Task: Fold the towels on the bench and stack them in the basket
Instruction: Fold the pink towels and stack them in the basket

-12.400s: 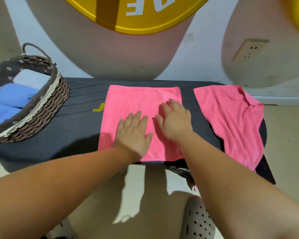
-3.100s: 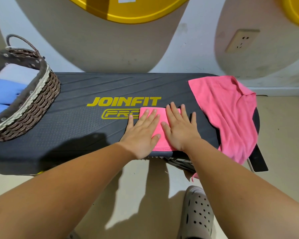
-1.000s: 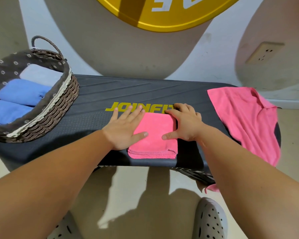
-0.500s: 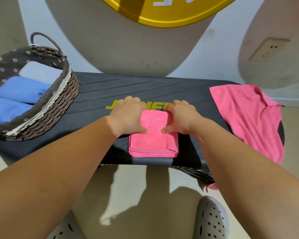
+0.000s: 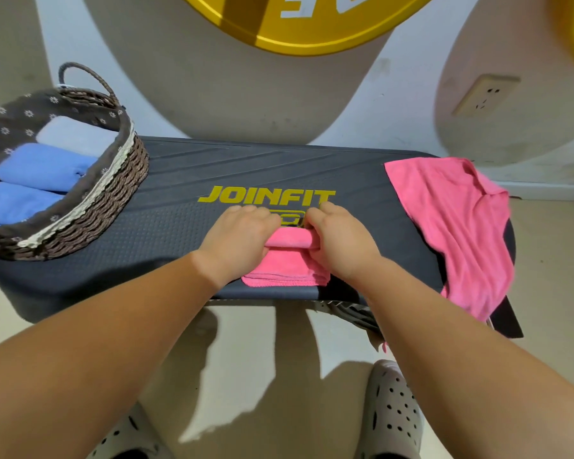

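A small folded pink towel lies near the front edge of the dark bench. My left hand and my right hand grip its far end from either side, fingers curled round a roll of cloth that is turned back toward me. A second pink towel lies unfolded over the bench's right end, hanging off the edge. The woven basket stands on the bench's left end with rolled blue towels and a pale one inside.
A wall with a yellow disc and a power socket rises right behind the bench. Below the bench's front edge are beige floor and my perforated grey shoes.
The towel went from a wide spread to a small folded pad. In the last second both hands went from lying flat on it to curling round its far end and rolling it toward me.
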